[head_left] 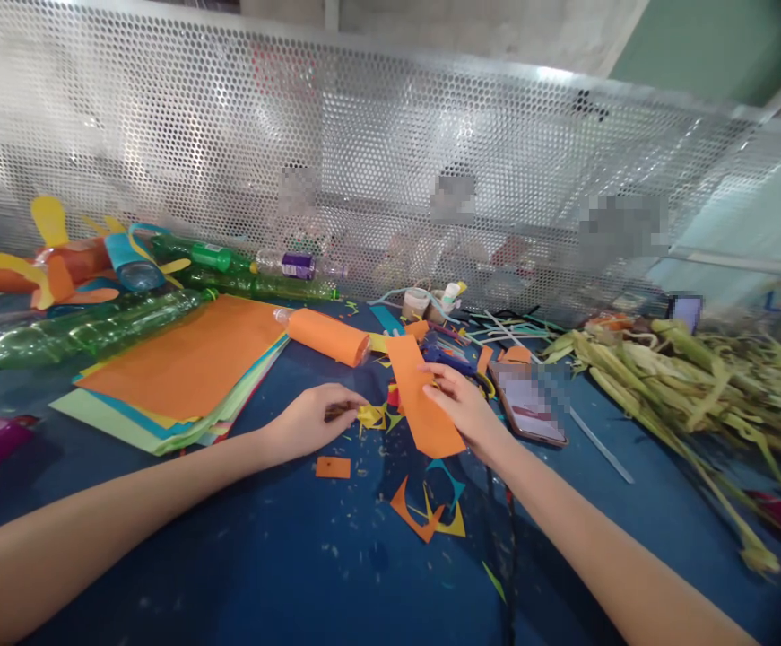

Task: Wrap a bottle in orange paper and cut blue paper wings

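Observation:
My right hand pinches a long strip of orange paper by its right edge, holding it over the blue table. My left hand is to the left of the strip, thumb and fingertips closed together on a yellow paper scrap. Below the left hand lies a small orange paper rectangle. Cut-out scraps, an orange one among them, are scattered under the right hand. Behind the hands rests a plastic bottle wrapped in orange paper, lying on its side. A blue tool is partly hidden behind my right hand.
A stack of coloured paper and green bottles lie on the left. A phone is right of my right hand, with dried corn husks beyond. White cups stand before a perforated metal screen.

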`<state>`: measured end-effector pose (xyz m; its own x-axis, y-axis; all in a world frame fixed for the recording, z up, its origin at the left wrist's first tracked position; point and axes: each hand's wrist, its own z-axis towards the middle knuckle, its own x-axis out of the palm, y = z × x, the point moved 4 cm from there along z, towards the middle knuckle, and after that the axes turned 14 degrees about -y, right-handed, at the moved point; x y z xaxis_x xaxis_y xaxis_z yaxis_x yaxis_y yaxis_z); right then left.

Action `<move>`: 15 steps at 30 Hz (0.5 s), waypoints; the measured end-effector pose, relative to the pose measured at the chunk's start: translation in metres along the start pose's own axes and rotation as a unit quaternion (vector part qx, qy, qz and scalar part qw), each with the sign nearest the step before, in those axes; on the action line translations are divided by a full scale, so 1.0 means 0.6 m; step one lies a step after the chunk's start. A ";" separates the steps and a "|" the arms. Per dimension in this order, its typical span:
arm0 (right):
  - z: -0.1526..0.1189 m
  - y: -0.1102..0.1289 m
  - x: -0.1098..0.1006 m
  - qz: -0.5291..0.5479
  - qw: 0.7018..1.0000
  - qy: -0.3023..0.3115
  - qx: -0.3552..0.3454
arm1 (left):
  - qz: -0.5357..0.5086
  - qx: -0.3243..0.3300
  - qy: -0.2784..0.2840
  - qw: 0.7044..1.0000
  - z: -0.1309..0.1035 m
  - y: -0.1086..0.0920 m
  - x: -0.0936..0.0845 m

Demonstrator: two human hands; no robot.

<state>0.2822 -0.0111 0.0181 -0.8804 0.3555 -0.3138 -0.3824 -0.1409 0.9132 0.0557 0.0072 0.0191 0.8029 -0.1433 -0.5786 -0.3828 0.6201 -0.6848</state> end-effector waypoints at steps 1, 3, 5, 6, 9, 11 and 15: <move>-0.001 -0.001 0.002 0.004 1.000 0.010 0.008 | 0.001 0.004 0.015 1.000 0.000 -0.002 -0.001; -0.003 -0.001 0.004 0.001 1.000 0.012 0.005 | 0.010 0.020 0.070 0.997 -0.003 -0.011 -0.005; -0.003 0.001 0.004 -0.022 1.000 0.007 -0.018 | 0.027 0.049 0.149 0.987 -0.008 -0.021 -0.009; -0.003 0.003 0.005 -0.039 0.999 0.006 -0.028 | 0.035 0.065 0.184 0.980 -0.011 -0.026 -0.011; -0.004 0.005 0.006 -0.065 0.997 0.006 -0.028 | 0.042 0.095 0.237 0.966 -0.013 -0.034 -0.016; -0.005 0.007 0.005 -0.044 0.999 -0.006 -0.011 | 0.026 0.089 0.238 0.967 -0.009 -0.033 -0.017; -0.007 0.014 0.001 0.032 0.999 -0.033 0.021 | -0.022 0.068 0.225 0.972 0.001 -0.019 -0.013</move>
<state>0.2776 -0.0158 0.0243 -0.8819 0.4076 -0.2368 -0.3117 -0.1272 0.9416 0.0544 0.0013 0.0317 0.5243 -0.4759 -0.7061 -0.2632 0.6981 -0.6659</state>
